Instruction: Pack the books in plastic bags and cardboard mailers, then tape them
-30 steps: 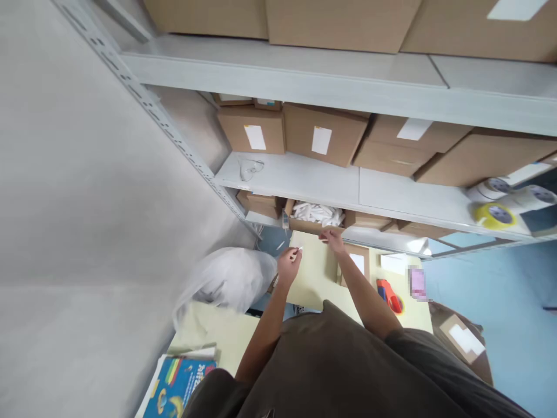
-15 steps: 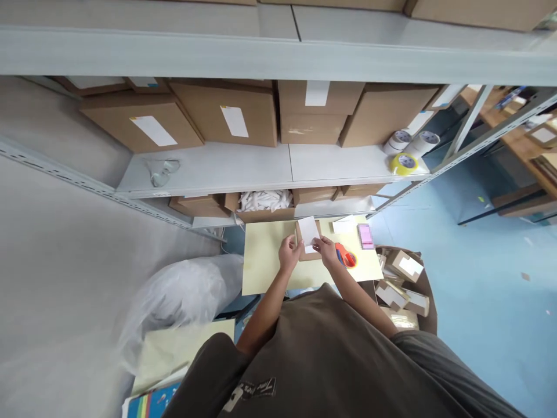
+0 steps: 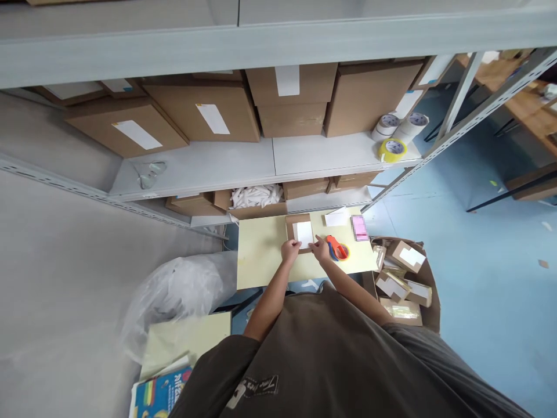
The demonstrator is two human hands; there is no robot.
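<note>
A small brown cardboard box (image 3: pixel 292 219) lies on the cream tabletop in front of me. On its upper face is a white label (image 3: pixel 305 231), covering the middle and right part. My left hand (image 3: pixel 290 252) is closed, with its fingertips pinching the label's lower left corner. At the lower right corner my right hand (image 3: pixel 321 250) has its thumb on the label's edge, and the index finger points up beside the box. An orange and blue tape dispenser (image 3: pixel 337 248) lies just right of my right hand.
White papers (image 3: pixel 336 217) and a pink item (image 3: pixel 359 227) lie on the table (image 3: pixel 261 255). A large carton (image 3: pixel 430 302) of small labelled boxes stands right. Shelving (image 3: pixel 209 168) with boxes and tape rolls (image 3: pixel 392 150) rises ahead. A plastic bag (image 3: pixel 187 284) sits left.
The white label, raised and tilted over the box before, now lies against its face. Both hands have come down to its lower corners. My view has shifted slightly.
</note>
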